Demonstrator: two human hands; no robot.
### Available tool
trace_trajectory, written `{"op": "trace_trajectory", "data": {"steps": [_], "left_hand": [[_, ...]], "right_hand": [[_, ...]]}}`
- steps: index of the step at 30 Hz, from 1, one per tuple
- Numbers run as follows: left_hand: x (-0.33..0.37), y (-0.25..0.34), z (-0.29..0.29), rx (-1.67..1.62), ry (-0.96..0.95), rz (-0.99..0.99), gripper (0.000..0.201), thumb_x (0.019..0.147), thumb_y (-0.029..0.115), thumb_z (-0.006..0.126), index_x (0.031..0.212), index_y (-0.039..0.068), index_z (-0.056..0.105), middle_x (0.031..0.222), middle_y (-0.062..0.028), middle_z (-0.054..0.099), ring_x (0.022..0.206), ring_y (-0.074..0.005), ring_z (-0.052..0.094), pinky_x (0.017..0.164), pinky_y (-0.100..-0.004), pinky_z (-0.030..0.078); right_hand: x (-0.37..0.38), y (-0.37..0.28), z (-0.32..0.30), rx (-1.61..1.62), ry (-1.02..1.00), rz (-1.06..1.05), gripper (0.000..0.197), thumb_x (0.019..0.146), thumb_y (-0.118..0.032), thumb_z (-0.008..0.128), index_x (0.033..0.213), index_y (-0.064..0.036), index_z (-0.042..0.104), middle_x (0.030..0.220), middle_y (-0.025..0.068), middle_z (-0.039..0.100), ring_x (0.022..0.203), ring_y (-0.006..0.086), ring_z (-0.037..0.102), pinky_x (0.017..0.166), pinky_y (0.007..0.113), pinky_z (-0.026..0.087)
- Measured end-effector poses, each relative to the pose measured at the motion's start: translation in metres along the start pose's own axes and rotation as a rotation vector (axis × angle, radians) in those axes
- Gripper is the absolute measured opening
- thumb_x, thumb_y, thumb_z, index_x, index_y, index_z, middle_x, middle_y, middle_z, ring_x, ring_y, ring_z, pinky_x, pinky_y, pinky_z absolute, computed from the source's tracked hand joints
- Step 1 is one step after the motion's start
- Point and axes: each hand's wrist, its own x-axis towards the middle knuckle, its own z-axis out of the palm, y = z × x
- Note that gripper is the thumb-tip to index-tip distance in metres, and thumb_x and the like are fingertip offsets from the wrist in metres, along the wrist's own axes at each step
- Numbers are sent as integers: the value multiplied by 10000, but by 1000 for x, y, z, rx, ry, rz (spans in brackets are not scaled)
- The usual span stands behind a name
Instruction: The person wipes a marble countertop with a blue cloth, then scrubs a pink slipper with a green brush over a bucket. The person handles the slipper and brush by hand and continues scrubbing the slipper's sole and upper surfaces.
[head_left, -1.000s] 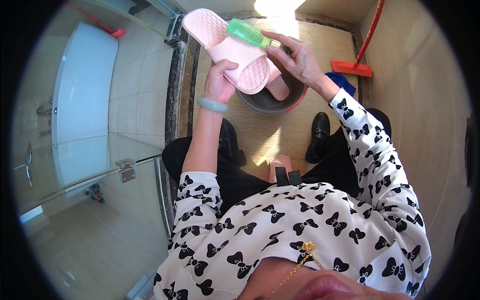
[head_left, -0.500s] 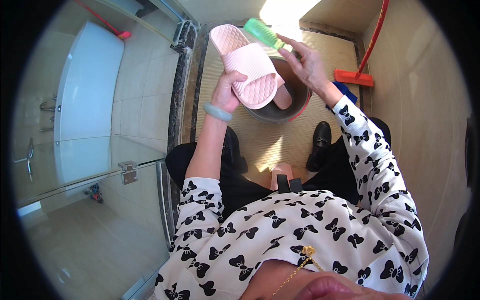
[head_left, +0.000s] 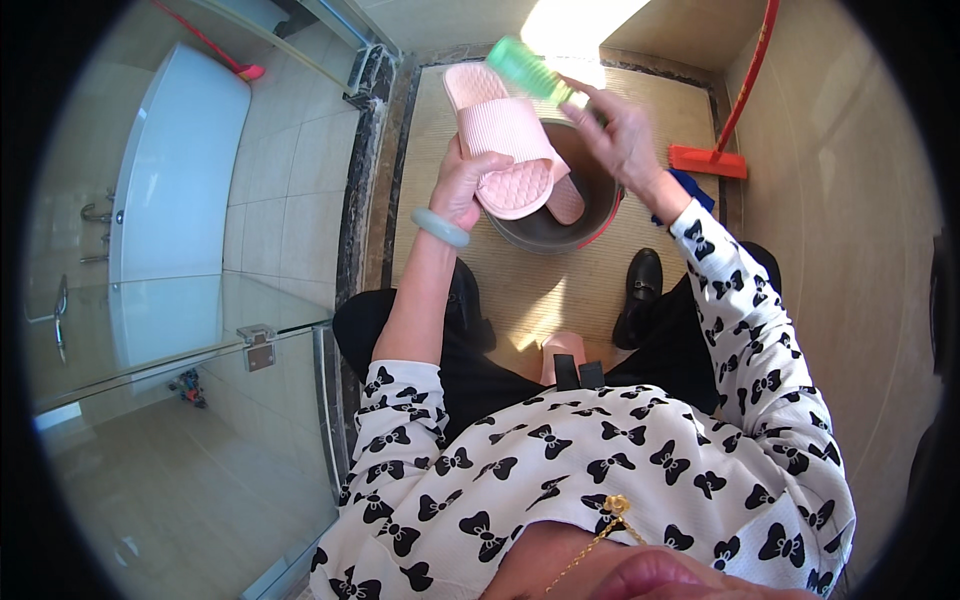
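My left hand (head_left: 465,185) grips a pink slide slipper (head_left: 500,130) by its side, thumb over the open end of the ribbed strap. The slipper is tilted above the bucket's left side, its quilted insole facing up. My right hand (head_left: 628,140) is closed round a green brush (head_left: 522,70), slightly blurred, held just beyond and to the right of the slipper. Below both hands stands a grey-brown bucket (head_left: 600,195) with a red mark on its rim. A second pink slipper (head_left: 568,203) leans inside it, partly covered by the held one.
A red broom (head_left: 708,158) leans at the right wall, beside a dark blue cloth (head_left: 690,190). My black shoes (head_left: 643,285) flank the bucket's near side. Between my knees a pink object (head_left: 562,350) shows in part. On the left are a glass door (head_left: 180,350) and a white bathtub (head_left: 180,150).
The slipper in my left hand has tipped, its far end shifting nearer and to the right. My right hand and the brush stay in nearly the same place, now more blurred.
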Motion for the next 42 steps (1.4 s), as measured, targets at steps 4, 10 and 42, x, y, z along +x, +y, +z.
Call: {"op": "trace_trajectory", "data": {"steps": [4, 10, 42], "left_hand": [[1, -5, 3, 278, 105, 90, 650, 656, -100, 623, 1277, 9, 469, 1140, -114, 609, 1061, -222, 615, 925, -334, 510], [-2, -11, 5, 725, 302, 225, 730, 623, -54, 617, 1337, 15, 485, 1202, -154, 623, 1091, -258, 620, 933, -310, 478], [-8, -3, -1, 763, 210, 149, 551, 617, -92, 542, 1148, 11, 645, 980, -118, 706, 880, -189, 678, 803, -282, 506]], "right_hand": [[-4, -4, 4, -112, -253, -240, 411, 914, -247, 647, 1321, -213, 594, 706, 100, 592, 546, 177, 546, 541, 320, 463], [4, -3, 0, -237, -2, 44, 366, 913, -313, 624, 1265, -211, 617, 702, 100, 614, 601, 269, 627, 569, 374, 515], [12, 22, -7, -74, -147, 86, 403, 925, -422, 611, 1294, -262, 598, 894, 138, 665, 665, 222, 614, 628, 352, 498]]}}
